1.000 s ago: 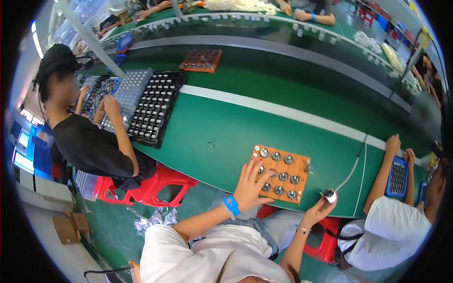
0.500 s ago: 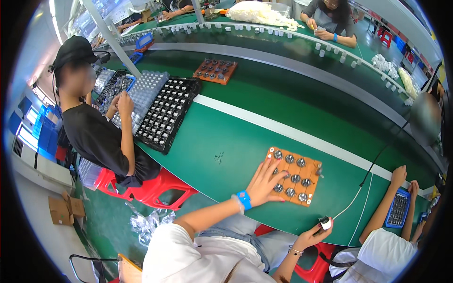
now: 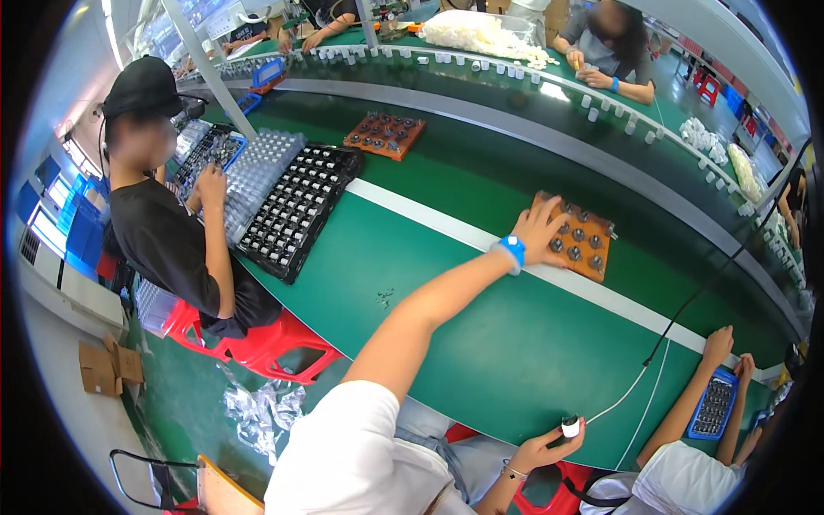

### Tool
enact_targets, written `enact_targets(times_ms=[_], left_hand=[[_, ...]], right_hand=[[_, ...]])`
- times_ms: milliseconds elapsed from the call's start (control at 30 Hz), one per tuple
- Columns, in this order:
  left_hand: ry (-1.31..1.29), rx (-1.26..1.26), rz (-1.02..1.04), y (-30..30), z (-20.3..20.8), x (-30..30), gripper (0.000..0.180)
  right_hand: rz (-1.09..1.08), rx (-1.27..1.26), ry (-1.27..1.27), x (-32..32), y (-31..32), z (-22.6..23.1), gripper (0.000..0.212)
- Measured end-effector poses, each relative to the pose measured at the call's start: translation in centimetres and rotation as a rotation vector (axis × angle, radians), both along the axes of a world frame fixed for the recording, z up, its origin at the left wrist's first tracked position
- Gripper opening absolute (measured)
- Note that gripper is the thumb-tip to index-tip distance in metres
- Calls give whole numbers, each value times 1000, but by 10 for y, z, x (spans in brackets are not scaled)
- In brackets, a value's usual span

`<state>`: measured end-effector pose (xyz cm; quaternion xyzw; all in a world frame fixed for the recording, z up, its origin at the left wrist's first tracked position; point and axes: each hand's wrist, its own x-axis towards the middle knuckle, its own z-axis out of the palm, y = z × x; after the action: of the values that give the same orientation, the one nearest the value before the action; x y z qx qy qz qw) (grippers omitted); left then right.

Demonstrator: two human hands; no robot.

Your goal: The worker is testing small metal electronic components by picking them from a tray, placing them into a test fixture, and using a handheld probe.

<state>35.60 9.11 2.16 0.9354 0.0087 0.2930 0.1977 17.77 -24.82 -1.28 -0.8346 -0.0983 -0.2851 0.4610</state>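
My left hand (image 3: 539, 235), with a blue wristband, reaches far forward and grips the left end of an orange board (image 3: 592, 266). Its fingers lie over the board's top and the thumb rests by the near edge. Rows of round metal parts (image 3: 573, 253) sit in the board, which lies on the dark green belt (image 3: 481, 193) beyond the white strip. Close to the table's front edge, my right hand (image 3: 545, 448) is closed around a small white and black piece (image 3: 570, 427) on a thin cable (image 3: 627, 392).
A similar orange board (image 3: 384, 136) lies farther left on the belt. Black trays (image 3: 300, 210) of small white parts are beside a co-worker (image 3: 167, 197) at left. Another person's hands (image 3: 721, 348) hold a blue tray (image 3: 714, 403) at right. Small pale cups (image 3: 592, 113) line the far ledge.
My left hand has moved the orange board from the near green table, across the white strip, onto the belt. My right hand keeps the white and black piece, shifted slightly in view.
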Motion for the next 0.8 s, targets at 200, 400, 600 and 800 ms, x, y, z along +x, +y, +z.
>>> enact_targets(times_ms=[200,400,600,800], left_hand=[[99,154,252,4,-5,57,97],[128,112,366,-21,7,51,89],[-54,-88,-60,-65,27,-74,75],[33,-356,-140,-118,28,-208,68]], right_hand=[[-51,-28,-11,0,6,2,33],[-48,-32,-24,-1,5,5,33],[-25,49,82,-2,4,1,37],[260,442,269,-1,14,19,46]])
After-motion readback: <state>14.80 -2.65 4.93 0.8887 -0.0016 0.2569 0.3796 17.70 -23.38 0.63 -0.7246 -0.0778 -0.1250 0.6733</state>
